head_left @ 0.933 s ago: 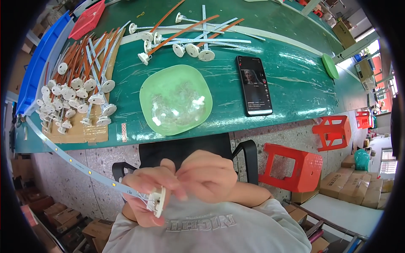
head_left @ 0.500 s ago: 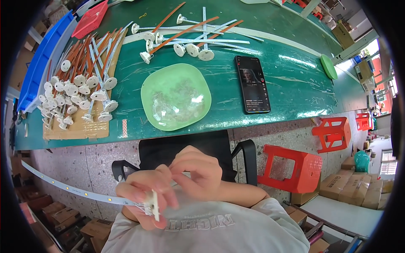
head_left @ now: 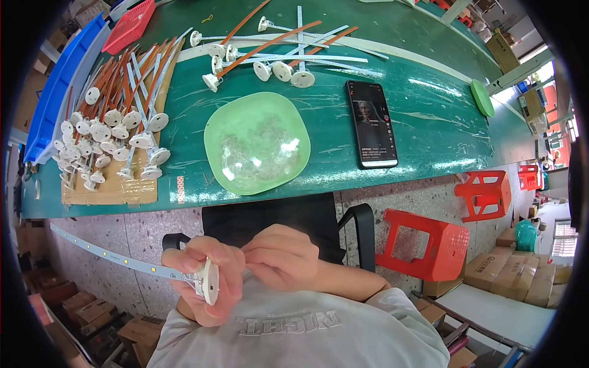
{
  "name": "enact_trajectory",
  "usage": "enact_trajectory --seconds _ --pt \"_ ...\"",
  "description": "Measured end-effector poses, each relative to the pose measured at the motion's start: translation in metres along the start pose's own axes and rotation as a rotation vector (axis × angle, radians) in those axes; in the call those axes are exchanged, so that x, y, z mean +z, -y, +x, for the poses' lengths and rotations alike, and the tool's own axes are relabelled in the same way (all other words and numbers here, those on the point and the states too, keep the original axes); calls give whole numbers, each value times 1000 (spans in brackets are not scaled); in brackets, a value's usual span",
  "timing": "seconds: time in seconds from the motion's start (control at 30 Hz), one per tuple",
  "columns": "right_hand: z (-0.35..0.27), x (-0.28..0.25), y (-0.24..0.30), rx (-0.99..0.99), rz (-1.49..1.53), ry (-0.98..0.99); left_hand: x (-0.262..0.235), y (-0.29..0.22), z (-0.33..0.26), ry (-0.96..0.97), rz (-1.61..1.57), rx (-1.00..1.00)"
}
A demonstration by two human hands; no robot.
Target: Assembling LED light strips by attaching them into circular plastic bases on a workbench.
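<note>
One LED strip (head_left: 116, 258) sat just nr side of the table (head_left: 331, 126), its right end fixed to a white disc (head_left: 210, 283) in yr L hand (head_left: 227, 276). Yr L fingers gripped that disc; yr R hand (head_left: 283, 256) was bunched just right of it, tips against the L fingers, couldn't tell if holding anything. L was nearer the strip, approx. all of which lay left of R. Long axis ran left–right, free end pointing left & a bit far; disc face pointed right.
</note>
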State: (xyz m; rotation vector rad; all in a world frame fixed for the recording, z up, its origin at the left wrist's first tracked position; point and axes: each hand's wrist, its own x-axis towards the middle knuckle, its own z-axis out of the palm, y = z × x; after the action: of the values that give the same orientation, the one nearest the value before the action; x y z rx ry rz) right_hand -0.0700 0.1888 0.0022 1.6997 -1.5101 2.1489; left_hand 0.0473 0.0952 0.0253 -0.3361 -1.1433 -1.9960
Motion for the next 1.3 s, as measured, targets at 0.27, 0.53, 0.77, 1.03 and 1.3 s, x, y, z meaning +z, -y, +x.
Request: enact_trajectory --seconds 0.27,0.53,0.77,1.03,1.3 --pt "10 -17 5 76 74 -13 1 21 -11 -200 177 129" --pt "30 -39 14 74 -159 120 -8 39 -13 -48 -5 -113" --pt "28 -28 14 -27 -227 91 -9 42 -13 -9 -55 -78" --pt "31 -20 14 -153 -313 92 -17 33 -24 -56 9 -135" --pt "33 -16 22 -94 -197 112 -15 15 -18 -59 -107 -270"
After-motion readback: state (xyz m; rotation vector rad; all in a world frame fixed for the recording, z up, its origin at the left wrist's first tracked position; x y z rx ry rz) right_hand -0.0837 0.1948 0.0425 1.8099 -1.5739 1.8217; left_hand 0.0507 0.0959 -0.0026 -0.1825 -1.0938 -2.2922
